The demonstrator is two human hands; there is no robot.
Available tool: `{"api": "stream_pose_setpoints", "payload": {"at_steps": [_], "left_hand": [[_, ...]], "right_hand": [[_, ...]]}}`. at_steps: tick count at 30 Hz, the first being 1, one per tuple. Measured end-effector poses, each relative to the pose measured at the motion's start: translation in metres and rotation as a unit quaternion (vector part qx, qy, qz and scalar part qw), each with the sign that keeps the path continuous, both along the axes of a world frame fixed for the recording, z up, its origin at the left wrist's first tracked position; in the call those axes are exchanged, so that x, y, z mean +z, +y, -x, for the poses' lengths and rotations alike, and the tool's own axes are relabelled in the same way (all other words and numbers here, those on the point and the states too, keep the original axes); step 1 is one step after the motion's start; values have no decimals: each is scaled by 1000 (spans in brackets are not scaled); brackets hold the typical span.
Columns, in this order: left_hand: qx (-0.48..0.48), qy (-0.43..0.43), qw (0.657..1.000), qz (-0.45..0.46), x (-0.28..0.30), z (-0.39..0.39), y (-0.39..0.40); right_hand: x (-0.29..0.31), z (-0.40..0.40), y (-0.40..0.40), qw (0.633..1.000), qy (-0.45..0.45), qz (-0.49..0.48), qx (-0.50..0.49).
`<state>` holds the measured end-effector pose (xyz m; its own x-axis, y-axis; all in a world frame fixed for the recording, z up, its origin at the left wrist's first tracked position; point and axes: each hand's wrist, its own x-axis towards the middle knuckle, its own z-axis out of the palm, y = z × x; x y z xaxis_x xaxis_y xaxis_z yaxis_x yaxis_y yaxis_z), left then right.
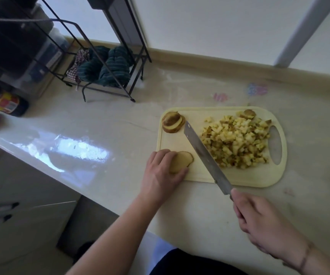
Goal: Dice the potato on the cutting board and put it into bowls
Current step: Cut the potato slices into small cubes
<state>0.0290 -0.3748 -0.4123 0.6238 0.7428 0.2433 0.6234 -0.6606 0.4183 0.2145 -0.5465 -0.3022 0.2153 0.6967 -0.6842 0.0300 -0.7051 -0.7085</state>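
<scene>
A pale yellow cutting board lies on the counter. A large heap of diced potato covers its right half. A small stack of potato slices with brown skin sits at its far left corner. My left hand holds a flat potato slice down at the board's near left edge, fingers curled over it. My right hand grips the handle of a long knife, whose blade slants across the board between the slice and the heap.
A black wire rack holding dark striped cloths stands at the back left. Jars and containers crowd the far left. The counter edge drops to a cabinet at the left. No bowl is in view.
</scene>
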Motion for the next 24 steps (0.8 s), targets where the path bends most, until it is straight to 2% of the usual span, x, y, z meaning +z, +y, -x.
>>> {"api": "stream_pose_setpoints", "payload": {"at_steps": [5,9,13,19,24], "left_hand": [[-27,10,997,-78,-4,1,0],[-44,-20,996,-75,-7,-3,5],[-42,-25,998,-40,-8,-6,1],[-55,-19,998,-37,-2,-10,10],[-85,-1,992,-97,7,-12,12]], "right_hand": [[-17,2,12,992,-101,-61,42],[-21,16,13,985,-150,-70,57],[-24,27,14,987,-132,-78,56],[-28,12,12,991,-111,-65,37],[-22,15,11,991,-109,-72,41]]}}
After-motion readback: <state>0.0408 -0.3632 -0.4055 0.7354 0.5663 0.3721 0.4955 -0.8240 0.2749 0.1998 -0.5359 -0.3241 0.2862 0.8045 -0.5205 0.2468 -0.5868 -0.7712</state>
